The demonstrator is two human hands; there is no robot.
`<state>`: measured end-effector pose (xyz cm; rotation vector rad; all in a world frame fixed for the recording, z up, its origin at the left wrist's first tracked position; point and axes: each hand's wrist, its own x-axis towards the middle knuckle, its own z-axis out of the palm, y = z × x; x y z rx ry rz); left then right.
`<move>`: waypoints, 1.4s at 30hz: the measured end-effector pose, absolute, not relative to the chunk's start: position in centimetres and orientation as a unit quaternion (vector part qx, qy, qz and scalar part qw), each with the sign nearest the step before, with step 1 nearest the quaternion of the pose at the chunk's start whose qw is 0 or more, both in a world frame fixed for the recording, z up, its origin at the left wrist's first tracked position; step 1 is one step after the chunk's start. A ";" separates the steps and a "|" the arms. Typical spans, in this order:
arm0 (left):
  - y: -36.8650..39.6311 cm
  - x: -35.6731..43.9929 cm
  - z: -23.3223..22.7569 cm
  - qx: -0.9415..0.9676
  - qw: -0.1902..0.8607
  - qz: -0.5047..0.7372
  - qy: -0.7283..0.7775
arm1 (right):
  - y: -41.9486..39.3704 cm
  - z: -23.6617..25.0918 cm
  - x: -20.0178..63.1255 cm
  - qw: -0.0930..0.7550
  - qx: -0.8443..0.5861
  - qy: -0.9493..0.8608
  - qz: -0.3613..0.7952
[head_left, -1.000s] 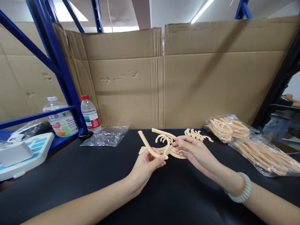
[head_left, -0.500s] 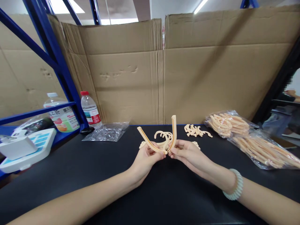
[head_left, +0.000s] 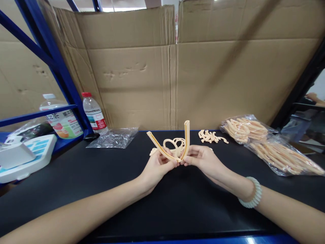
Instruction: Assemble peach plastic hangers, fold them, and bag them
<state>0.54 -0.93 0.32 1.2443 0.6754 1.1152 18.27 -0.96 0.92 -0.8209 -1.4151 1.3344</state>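
My left hand (head_left: 156,167) pinches a long cream plastic strip (head_left: 159,147) that slants up to the left. In my right hand (head_left: 203,159) a second cream strip (head_left: 187,137) stands nearly upright. The lower ends of the two strips meet between my fingertips and form a V above the black table (head_left: 101,176). Just behind them lies a small heap of curved cream hook pieces (head_left: 175,144). A pale bead bracelet (head_left: 251,195) circles my right wrist.
More cream hooks (head_left: 212,136) lie further right, beside clear bags of cream strips (head_left: 266,145). An empty clear bag (head_left: 113,138) and a water bottle (head_left: 93,113) sit at the back left, a white scale (head_left: 22,157) on the blue rack. Cardboard walls the back.
My right hand lifted its strip from lying flat to upright and brought its lower end against the left strip's end. The view tilted slightly down.
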 end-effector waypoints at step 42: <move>-1.5 0.8 0.3 0.536 0.611 0.505 0.289 | -1.9 1.3 17.9 0.523 -0.381 -0.629 0.431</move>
